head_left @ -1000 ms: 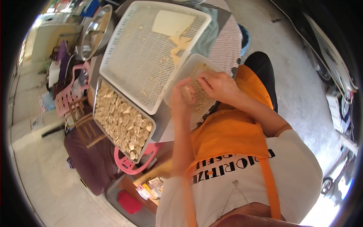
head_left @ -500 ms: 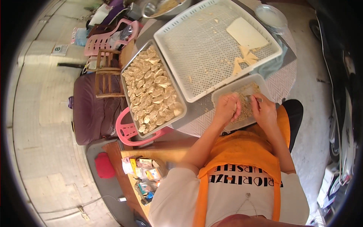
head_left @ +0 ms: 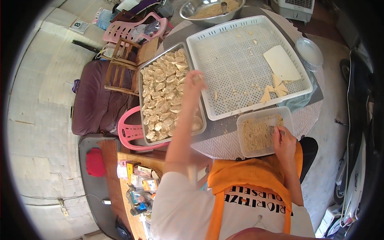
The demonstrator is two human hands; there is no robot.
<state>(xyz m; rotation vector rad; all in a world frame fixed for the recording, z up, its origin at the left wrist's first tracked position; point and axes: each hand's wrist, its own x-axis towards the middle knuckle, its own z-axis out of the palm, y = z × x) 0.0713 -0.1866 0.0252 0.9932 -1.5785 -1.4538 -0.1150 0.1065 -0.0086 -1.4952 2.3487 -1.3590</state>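
My left hand reaches out over the metal tray packed with folded dumplings and holds one pale dumpling at its fingertips. My right hand rests at the right edge of a clear plastic tub of brown minced filling and grips a small metal spoon dipped in it. Beyond them lies a large white perforated tray with a stack of pale square wrappers and a few cut wrapper pieces.
A steel bowl of filling sits at the table's far edge, a round clear lid at the right. Pink plastic chairs, a wooden stool and a maroon cushion stand left. Small packets lie on a low shelf.
My left hand has left the filling tub and stretched out over the dumpling tray with a dumpling. My right hand stayed at the tub. The view has shifted.
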